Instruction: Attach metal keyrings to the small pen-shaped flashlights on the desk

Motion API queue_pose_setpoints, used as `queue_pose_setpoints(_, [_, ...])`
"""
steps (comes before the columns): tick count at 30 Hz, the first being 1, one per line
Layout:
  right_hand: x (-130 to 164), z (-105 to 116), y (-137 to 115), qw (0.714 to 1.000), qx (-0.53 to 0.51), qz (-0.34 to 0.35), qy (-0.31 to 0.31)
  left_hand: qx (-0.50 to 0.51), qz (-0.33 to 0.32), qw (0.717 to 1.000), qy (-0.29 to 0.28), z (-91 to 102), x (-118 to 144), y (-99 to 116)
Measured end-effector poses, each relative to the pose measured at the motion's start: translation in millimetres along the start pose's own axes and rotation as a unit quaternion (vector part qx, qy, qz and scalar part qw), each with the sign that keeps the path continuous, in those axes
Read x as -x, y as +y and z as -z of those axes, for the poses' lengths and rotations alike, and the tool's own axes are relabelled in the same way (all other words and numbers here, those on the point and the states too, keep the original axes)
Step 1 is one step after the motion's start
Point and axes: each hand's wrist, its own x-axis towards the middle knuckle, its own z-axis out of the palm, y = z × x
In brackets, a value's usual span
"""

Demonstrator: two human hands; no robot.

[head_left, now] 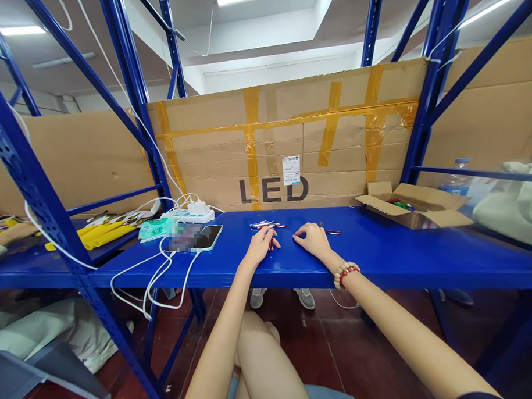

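Note:
My left hand (259,247) is closed around a short red pen (271,243), whose lower part shows between the fingers. Just beyond it lies a small pile of pens (267,225) in white, blue and red. To the right, my right hand (314,239) rests low over the blue table (377,256), thumb and fingertips pinched together; whatever is between them is too small to make out. A bead bracelet circles that wrist. Past the right hand lies another slim red pen (333,232), with a tiny dark piece (321,224) nearby.
An open cardboard box (416,219) with green items stands at the right. On the left are a phone (209,238), a power strip (195,213), white cables and a green packet (154,229). A cardboard wall (206,156) closes the back. Another person's hand (18,233) shows far left.

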Motion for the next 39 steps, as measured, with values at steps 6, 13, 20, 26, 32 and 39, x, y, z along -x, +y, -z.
queue_pose_setpoints(6, [-0.2,1.4,-0.1,1.0,-0.012,-0.005,-0.002,0.001,-0.001,1.0,0.008,0.5,-0.6,-1.8])
queue_pose_setpoints(13, [-1.0,-0.7,2.5,1.0,-0.02,0.009,0.007,-0.003,0.0,1.0,0.013,1.2,-1.3,-1.7])
queue_pose_setpoints(20, [-0.2,0.4,1.8,0.999,-0.041,0.016,0.01,-0.01,-0.005,1.0,0.007,1.0,0.7,0.0])
queue_pose_setpoints(26, [1.4,0.4,-1.8,0.995,-0.066,0.069,-0.013,-0.016,-0.006,1.0,0.007,0.2,2.8,3.1])
queue_pose_setpoints(32, [0.3,-1.9,1.3,0.991,-0.065,0.118,-0.013,-0.015,-0.012,1.0,0.004,0.7,2.8,1.7])
queue_pose_setpoints(39, [-1.8,-6.3,5.5,0.991,-0.062,0.116,-0.019,-0.003,-0.011,1.0,0.01,0.2,2.1,0.4])
